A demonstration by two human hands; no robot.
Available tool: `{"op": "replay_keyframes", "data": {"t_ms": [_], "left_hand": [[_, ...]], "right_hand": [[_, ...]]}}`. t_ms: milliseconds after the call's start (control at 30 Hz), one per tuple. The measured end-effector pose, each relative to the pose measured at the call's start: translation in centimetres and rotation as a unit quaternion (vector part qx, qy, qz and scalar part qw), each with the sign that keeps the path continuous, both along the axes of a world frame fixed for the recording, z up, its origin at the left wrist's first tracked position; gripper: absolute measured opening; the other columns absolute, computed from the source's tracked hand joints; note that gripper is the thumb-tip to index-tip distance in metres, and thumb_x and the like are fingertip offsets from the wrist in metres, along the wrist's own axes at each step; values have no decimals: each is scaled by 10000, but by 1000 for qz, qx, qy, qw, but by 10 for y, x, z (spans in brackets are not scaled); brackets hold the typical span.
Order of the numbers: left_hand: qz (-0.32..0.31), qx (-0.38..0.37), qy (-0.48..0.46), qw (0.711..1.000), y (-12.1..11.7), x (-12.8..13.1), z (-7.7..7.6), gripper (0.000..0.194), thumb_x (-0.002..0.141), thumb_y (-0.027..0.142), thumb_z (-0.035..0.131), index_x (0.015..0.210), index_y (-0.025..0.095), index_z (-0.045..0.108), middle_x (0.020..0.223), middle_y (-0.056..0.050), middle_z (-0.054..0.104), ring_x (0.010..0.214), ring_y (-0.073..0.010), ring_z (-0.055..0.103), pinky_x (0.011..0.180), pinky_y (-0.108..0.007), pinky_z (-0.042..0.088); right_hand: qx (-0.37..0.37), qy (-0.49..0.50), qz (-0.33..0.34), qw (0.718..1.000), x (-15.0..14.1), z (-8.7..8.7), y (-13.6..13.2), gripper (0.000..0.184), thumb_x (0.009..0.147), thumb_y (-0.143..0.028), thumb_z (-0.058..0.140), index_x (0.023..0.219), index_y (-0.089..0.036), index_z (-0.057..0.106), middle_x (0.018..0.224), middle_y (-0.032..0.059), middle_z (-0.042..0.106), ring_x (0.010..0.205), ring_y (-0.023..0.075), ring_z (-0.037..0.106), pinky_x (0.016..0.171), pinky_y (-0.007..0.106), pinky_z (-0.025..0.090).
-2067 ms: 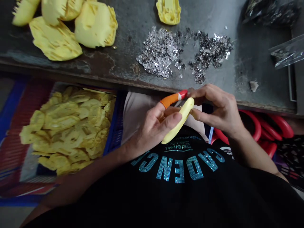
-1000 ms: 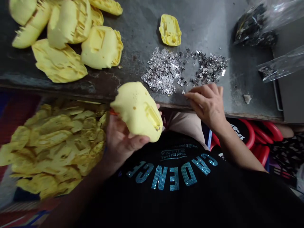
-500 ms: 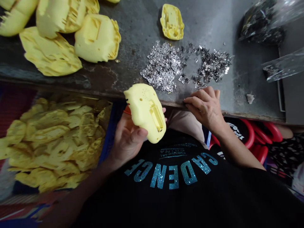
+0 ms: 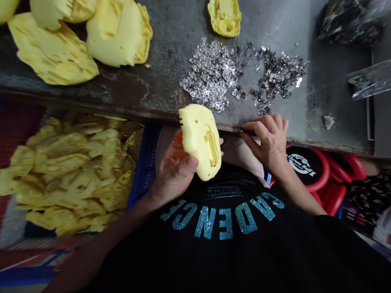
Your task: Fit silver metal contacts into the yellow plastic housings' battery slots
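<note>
My left hand grips a yellow plastic shell, its outer face turned up with a small slot showing. An orange tool handle peeks out behind that shell in the same hand. My right hand rests at the table's front edge with thumb and forefinger pinched on a tiny metal piece. Just beyond it lies a heap of small shiny metal pieces and a darker heap.
Large yellow shells lie at the back left of the grey table, one small yellow shell at the back. A blue crate of yellow shells sits low left. Plastic bags lie right. Red rings sit under the table.
The left hand brought the yellow shell from over the crate to in front of my chest. The right hand drew back from the metal heap to the table edge, fingers pinched.
</note>
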State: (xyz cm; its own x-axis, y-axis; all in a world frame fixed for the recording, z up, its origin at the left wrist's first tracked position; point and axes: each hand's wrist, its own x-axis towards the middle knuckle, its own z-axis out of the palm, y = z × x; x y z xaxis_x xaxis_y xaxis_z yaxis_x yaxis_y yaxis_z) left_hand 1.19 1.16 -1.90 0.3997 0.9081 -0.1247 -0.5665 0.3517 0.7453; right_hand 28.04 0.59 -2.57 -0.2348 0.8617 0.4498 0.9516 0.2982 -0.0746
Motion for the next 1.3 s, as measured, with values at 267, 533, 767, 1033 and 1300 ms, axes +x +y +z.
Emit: {"op": "replay_keyframes", "data": {"t_ms": [267,533,767,1033,1300], "left_hand": [[1,8,-23,1000,-3,2,-3,595,964,455,967,1488,244,782,1365,-113,900,1197,-294,895,919,-366,771],[-5,22,-28,999,-4,4,2,579,999,410,934,1535,269,762,1379,-93,898,1159,-267,901,838,-304,756],[-58,-29,-29,997,-5,-1,-4,530,1034,491,885,1475,227,758,1393,-106,891,1099,-288,914,585,-215,687],[-186,-124,-69,972,-10,1,-12,726,1013,753,837,1488,226,683,1349,-161,876,1125,-393,906,541,-248,661],[-263,-148,-73,950,-10,10,-6,923,1036,765,783,1705,176,540,1310,-211,880,985,-334,913,539,-246,660]], "right_hand": [[17,31,31,999,-2,-7,-1,154,1201,-347,619,1115,-299,737,1101,27,786,1033,259,601,936,437,398],[24,62,8,998,0,-12,-4,184,1192,-434,656,1096,-295,729,1077,35,770,1039,276,620,935,461,410],[0,88,-21,996,-6,-11,-7,98,1153,-374,702,1140,-296,759,1129,67,793,1067,315,670,959,509,487],[-197,502,200,818,-14,41,-7,68,1034,-324,907,1029,-282,854,939,1,854,891,212,805,830,376,637],[-292,432,245,818,8,71,8,147,1067,-390,881,1163,-293,935,1035,40,881,943,202,813,855,360,637]]}}
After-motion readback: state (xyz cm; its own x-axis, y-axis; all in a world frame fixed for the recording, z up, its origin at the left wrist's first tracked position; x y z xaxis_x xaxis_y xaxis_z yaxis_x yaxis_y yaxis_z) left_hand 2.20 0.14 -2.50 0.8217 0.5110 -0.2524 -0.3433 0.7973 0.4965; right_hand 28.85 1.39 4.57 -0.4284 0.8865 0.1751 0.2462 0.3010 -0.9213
